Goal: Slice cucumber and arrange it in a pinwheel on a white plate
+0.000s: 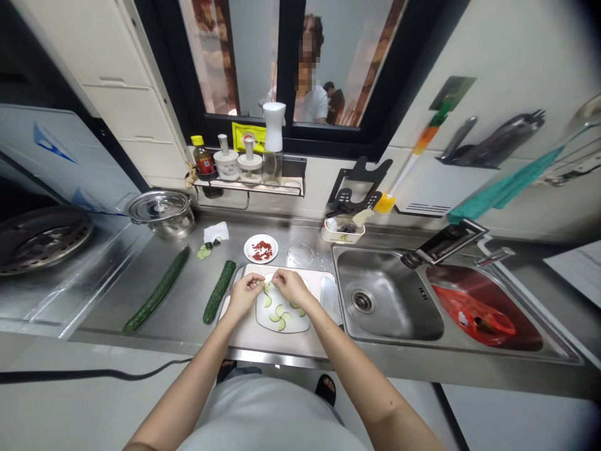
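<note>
A white plate [292,324] with a dark rim line lies on a pale cutting board [248,337]. Thin cucumber slices [282,317] form a pinwheel near its front, with more pieces at its left and right. Over the plate's far left edge, my left hand [246,293] is closed in a pinch. My right hand [291,287] pinches just beside it, over the far side of the plate. Whatever is between the fingertips is too small to make out. A knife [330,297] rests at the board's right side. Left of the board is a cut cucumber [219,292].
A whole cucumber [157,291] lies farther left, near a lidded steel pot [162,213]. Behind the board stands a small plate [248,249] of red pieces. A steel sink [389,300] is to the right, with a red bag [474,316] in its second basin.
</note>
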A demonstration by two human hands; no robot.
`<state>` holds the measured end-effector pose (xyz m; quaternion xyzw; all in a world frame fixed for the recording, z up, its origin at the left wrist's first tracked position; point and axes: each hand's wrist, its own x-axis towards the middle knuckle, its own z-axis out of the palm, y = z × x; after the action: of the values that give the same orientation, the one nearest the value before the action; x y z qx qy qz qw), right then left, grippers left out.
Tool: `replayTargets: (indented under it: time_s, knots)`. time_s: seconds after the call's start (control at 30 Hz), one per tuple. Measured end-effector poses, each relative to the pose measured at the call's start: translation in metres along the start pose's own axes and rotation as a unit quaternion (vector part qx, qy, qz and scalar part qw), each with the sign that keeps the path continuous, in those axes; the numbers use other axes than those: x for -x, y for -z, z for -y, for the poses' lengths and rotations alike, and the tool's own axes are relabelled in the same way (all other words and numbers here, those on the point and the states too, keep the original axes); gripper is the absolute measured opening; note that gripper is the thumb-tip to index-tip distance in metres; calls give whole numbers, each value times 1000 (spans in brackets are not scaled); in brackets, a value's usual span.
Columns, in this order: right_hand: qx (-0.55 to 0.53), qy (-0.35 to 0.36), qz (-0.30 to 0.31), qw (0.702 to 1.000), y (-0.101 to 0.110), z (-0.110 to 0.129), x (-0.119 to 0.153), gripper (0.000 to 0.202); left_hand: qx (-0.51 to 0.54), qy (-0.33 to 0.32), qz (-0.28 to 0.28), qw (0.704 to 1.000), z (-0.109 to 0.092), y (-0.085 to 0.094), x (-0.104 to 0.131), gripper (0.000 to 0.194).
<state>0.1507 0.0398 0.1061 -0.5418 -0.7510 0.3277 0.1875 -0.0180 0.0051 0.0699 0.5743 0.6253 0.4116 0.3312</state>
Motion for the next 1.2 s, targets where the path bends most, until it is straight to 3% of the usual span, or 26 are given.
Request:
replayTargets:
  time_s: [0.27, 0.87, 1.2]
  knots:
    - [157, -35, 71, 984, -24, -11, -3, 22, -110, 44, 48, 992, 32, -14, 3, 20]
    - [239, -33, 100, 965, -53, -29, -10, 28, -269, 13, 78, 960, 43, -26, 5, 18]
    - [278, -25, 96, 955, -62, -30, -14, 26, -285, -20, 71, 956, 49, -28, 3, 19]
